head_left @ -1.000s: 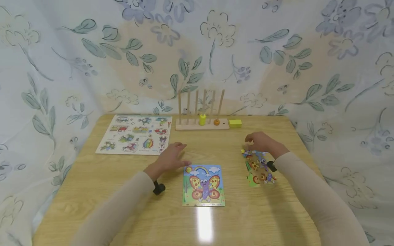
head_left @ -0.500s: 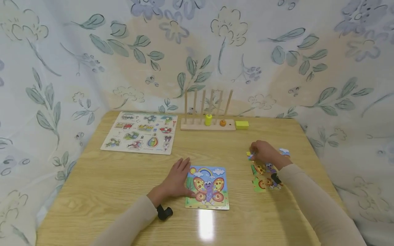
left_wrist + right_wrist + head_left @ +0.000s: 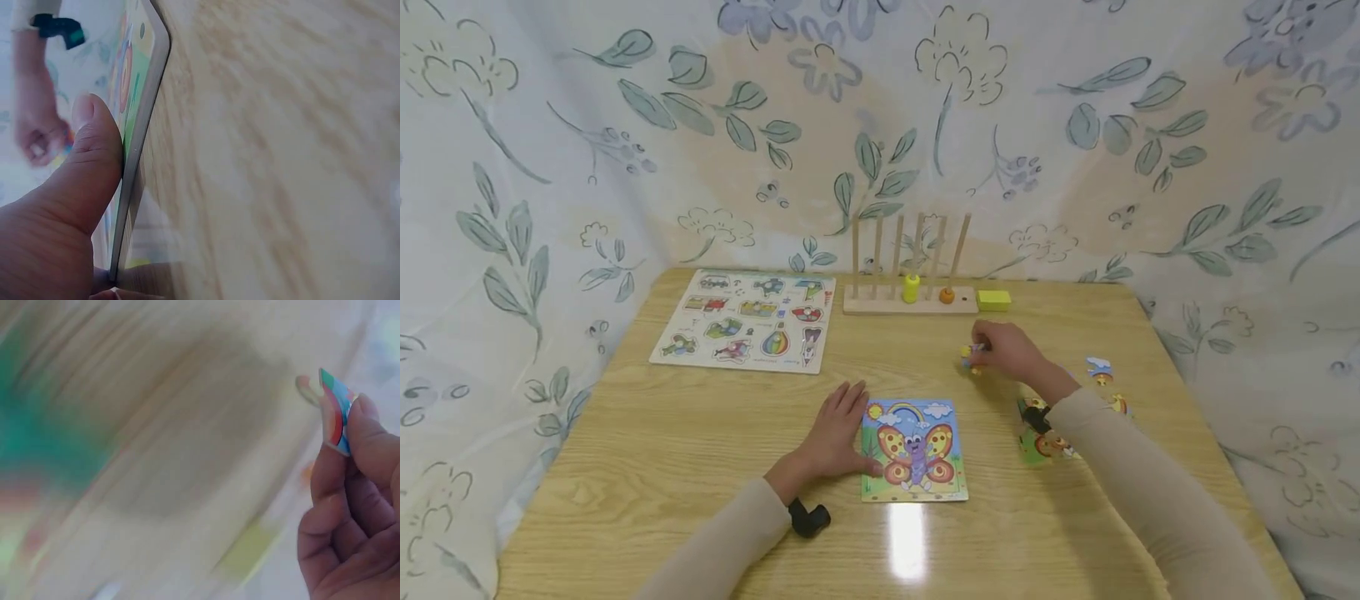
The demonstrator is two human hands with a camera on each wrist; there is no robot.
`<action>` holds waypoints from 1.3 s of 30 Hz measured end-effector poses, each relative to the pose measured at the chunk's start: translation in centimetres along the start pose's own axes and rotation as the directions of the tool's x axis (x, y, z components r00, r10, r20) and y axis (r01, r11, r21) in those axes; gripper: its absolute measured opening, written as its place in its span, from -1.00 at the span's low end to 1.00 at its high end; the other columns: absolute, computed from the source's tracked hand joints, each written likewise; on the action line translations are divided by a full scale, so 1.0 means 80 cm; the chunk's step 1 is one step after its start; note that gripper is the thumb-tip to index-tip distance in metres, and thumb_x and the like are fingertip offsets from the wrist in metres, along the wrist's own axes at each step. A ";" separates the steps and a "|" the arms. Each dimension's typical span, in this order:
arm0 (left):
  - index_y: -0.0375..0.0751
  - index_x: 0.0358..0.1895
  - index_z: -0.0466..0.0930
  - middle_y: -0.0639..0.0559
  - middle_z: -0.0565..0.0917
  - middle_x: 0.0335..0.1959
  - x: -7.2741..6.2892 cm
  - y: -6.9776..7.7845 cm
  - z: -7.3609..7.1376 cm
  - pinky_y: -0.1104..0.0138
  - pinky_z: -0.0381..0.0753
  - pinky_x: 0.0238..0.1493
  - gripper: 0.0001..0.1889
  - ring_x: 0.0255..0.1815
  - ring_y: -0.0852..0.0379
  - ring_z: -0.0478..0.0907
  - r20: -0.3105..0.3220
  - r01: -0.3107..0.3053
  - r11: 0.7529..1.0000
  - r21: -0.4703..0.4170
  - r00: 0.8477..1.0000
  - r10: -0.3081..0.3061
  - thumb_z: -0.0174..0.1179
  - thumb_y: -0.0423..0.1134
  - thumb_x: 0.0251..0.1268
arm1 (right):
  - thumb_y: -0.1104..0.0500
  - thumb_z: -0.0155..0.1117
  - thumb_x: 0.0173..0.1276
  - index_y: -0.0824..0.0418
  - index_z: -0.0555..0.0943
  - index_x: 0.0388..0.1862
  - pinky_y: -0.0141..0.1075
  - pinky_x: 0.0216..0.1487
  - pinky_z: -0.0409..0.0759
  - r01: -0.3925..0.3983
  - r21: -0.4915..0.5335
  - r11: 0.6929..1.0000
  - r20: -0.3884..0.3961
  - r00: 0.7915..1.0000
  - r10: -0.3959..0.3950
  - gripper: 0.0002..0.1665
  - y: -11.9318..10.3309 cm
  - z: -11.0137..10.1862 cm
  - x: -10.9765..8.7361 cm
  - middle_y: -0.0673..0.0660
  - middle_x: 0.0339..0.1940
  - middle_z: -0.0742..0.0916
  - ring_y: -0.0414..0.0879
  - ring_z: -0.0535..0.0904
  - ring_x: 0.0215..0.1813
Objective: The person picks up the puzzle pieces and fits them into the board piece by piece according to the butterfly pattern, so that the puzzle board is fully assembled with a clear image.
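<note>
A square butterfly picture puzzle (image 3: 915, 458) lies flat on the table in the head view. My left hand (image 3: 835, 437) rests at its left side, with the thumb laid over the edge and the fingers stretched toward the upper left corner. In the left wrist view the thumb (image 3: 94, 156) touches the board's rim. My right hand (image 3: 1011, 348) is raised to the upper right of the board and pinches a puzzle piece (image 3: 336, 412) between thumb and forefinger. More puzzle pieces (image 3: 1037, 446) lie on the right, partly hidden under the right forearm.
A white vehicle puzzle board (image 3: 745, 321) lies at the back left. Behind the middle stands a wooden peg rack (image 3: 910, 304) with upright rods, a yellow bead stack and an orange bead. A yellow block (image 3: 994, 300) sits beside it. A floral cloth hangs behind the wooden table (image 3: 617, 467).
My left hand has come down and back onto the butterfly puzzle's left edge. My right hand has picked up a puzzle piece from the group and carried it leftward, toward the board.
</note>
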State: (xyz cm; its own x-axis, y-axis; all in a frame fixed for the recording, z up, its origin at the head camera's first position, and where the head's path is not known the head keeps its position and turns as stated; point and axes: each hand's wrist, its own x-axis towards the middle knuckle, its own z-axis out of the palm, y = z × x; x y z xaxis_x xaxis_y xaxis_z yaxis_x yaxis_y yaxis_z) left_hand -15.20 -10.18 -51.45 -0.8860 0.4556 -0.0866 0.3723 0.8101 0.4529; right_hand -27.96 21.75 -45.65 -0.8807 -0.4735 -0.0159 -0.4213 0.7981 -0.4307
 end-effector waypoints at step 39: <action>-0.31 0.49 0.06 -0.21 -0.03 0.56 0.002 -0.001 -0.003 -0.15 -0.12 0.48 0.18 0.56 -0.27 -0.21 -0.010 -0.019 0.998 -0.058 1.000 0.019 0.44 0.26 -0.16 | -0.14 0.35 0.22 0.04 0.46 -0.65 -0.43 -0.67 0.24 -0.012 0.035 0.999 0.096 0.995 0.008 -0.57 -0.144 0.103 0.002 -0.11 -0.77 0.46 -0.27 0.31 -0.70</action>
State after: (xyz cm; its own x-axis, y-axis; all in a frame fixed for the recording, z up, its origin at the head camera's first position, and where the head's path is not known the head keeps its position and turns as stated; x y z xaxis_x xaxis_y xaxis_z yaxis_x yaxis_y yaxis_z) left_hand -15.43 -10.22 -51.29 -0.8816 0.4670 -0.0689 0.3728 0.7783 0.5052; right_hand -21.43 9.40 -48.12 -0.8594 -0.5002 -0.1056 -0.4029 0.7899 -0.4623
